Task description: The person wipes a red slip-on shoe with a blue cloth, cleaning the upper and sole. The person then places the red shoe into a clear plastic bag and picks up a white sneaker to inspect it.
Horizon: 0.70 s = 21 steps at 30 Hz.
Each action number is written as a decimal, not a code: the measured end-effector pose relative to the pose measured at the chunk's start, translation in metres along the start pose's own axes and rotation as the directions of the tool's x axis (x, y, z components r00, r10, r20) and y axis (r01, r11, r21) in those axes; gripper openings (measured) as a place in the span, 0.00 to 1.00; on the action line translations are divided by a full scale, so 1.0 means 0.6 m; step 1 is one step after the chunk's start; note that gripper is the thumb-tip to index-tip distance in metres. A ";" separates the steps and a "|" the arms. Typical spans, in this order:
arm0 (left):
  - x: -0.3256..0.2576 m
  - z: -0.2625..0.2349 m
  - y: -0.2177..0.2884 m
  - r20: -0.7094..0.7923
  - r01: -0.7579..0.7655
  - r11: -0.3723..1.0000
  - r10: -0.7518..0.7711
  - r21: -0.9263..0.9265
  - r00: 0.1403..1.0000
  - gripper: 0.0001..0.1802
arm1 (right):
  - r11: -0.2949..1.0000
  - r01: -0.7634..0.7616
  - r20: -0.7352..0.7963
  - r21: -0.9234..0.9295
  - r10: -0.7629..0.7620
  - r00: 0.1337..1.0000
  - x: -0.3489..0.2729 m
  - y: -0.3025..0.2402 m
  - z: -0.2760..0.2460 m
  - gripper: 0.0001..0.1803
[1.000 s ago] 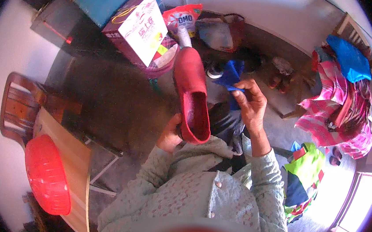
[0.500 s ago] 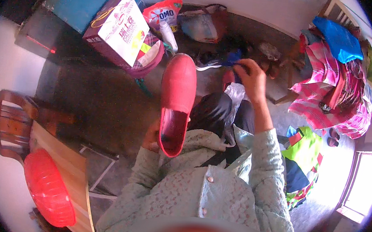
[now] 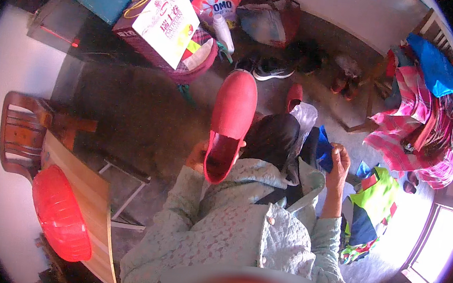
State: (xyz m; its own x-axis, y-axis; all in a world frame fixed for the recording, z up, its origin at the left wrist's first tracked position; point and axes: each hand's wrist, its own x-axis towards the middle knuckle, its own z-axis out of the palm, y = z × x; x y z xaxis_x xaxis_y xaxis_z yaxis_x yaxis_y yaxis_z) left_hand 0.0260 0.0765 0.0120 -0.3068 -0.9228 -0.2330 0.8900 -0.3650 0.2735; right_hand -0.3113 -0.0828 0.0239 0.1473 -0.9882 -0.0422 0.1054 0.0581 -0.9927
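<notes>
Left hand (image 3: 197, 156): fingers closed round heel of red shoe (image 3: 236, 100), mostly hidden beneath it | Right hand (image 3: 339, 163): fingers pinched on blue cloth (image 3: 323, 149), raised sideways | Red shoe: midair, toe away, sole unseen | Second shoe (image 3: 295, 93): beyond clear plastic (image 3: 305, 116), partly hidden

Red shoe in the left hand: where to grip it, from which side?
I'd take the heel end, coming from the wearer's side. The red shoe points toe-away with its opening upward and toward the body, so the rim likely suits a pinch. The left hand holds it lower left, near that opening; its closed, rounded toe offers no such edge.
</notes>
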 end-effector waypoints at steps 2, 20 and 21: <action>0.010 -0.005 -0.008 -0.257 -0.139 0.987 0.157 0.086 0.953 0.45 | 0.996 -0.049 -0.069 0.078 0.054 0.996 -0.007 -0.008 0.014 0.10; 0.121 -0.306 -0.027 -0.562 0.013 0.884 0.285 0.467 0.776 0.28 | 0.983 -0.185 -0.424 -0.001 0.167 0.890 -0.016 0.045 0.016 0.08; 0.125 -0.319 -0.029 -0.565 0.023 0.888 0.273 0.460 0.779 0.29 | 0.981 -0.196 -0.414 -0.007 0.175 0.893 -0.016 0.048 0.017 0.08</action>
State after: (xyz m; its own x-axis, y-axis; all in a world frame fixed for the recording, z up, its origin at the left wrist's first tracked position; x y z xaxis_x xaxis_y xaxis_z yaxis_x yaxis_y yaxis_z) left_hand 0.0520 0.0375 -0.1890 0.1944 -0.7482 -0.6343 0.6275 -0.4022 0.6667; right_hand -0.2994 -0.0704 -0.0030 -0.2576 -0.9311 -0.2583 0.0673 0.2494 -0.9661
